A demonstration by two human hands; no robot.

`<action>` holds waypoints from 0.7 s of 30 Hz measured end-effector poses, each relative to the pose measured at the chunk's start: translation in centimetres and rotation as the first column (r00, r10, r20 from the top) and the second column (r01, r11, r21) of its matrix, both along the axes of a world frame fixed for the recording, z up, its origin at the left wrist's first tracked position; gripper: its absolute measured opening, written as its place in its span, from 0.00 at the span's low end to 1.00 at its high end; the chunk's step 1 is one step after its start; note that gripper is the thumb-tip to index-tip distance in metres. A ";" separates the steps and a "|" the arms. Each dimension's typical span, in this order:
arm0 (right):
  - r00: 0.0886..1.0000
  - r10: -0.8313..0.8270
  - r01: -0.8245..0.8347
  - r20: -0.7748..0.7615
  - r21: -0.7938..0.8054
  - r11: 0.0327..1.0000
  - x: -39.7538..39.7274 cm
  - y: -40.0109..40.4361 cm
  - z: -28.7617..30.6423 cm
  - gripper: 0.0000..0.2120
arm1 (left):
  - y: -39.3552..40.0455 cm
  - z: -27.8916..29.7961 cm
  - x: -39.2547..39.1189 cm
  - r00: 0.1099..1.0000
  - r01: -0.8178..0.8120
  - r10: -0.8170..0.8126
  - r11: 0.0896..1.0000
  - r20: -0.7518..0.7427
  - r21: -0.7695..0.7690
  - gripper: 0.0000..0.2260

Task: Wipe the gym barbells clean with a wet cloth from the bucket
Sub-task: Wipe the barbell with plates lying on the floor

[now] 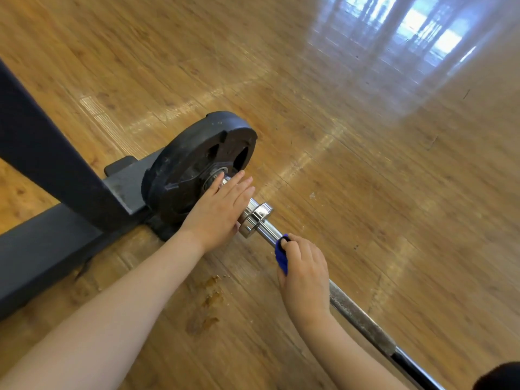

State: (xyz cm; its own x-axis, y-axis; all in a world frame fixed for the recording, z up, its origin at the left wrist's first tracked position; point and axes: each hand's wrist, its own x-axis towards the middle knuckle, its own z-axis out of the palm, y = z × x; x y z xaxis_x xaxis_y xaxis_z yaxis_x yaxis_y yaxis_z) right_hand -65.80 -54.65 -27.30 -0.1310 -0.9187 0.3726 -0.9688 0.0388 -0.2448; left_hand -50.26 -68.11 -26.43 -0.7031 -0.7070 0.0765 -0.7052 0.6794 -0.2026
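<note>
A chrome barbell [363,322] lies on the wooden floor, running from the lower right up to a black weight plate [185,167] on its end. A shiny collar [257,216] sits on the bar just below the plate. My left hand [219,209] rests flat with straight fingers on the bar's sleeve, between the plate and the collar. My right hand [305,273] grips a blue cloth [281,256] wrapped around the bar just below the collar. No bucket is in view.
A dark metal rack frame [53,175] stands at the left, its base touching the plate. A brown stain [208,302] marks the floor between my forearms. Glossy wooden floor [365,122] stretches to the right and back.
</note>
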 end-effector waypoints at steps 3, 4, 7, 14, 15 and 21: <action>0.999 0.004 -0.005 0.033 0.032 0.999 0.4 -0.3 0.5 0.22 | 0.1 -0.3 -0.3 1.000 -0.008 0.009 1.000 -0.005 0.017 0.34; 0.999 -0.005 0.003 0.051 0.034 0.999 0.9 -1.0 0.9 0.20 | 0.1 -0.2 -0.3 1.000 -0.013 0.013 1.000 -0.004 0.009 0.35; 0.996 0.017 -0.019 0.083 0.016 1.000 2.8 -3.6 1.0 0.17 | -0.2 -0.7 -0.4 0.998 -0.015 0.014 1.000 -0.059 -0.021 0.38; 0.995 0.099 -0.100 -0.023 -0.045 0.994 -1.0 0.0 0.1 0.06 | -0.3 -0.7 -0.1 0.998 0.013 -0.018 0.997 -0.053 -0.079 0.39; 0.996 0.087 -0.088 -0.025 -0.027 0.996 -1.1 0.3 0.1 0.09 | -0.3 -0.8 -0.1 0.998 0.010 -0.015 0.997 -0.056 -0.082 0.39; 0.977 0.045 -0.012 -0.210 0.155 0.988 1.5 0.0 0.1 0.30 | -0.1 -0.8 -0.2 0.997 0.009 -0.016 0.995 -0.073 -0.098 0.39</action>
State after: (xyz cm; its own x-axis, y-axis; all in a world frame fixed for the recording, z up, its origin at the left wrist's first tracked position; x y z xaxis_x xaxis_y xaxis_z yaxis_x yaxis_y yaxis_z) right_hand -64.29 -54.64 -27.22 -0.0369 -0.9688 0.2450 -0.9991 0.0313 -0.0269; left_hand -50.44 -68.24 -27.23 -0.7018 -0.6848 0.1965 -0.7122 0.6679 -0.2159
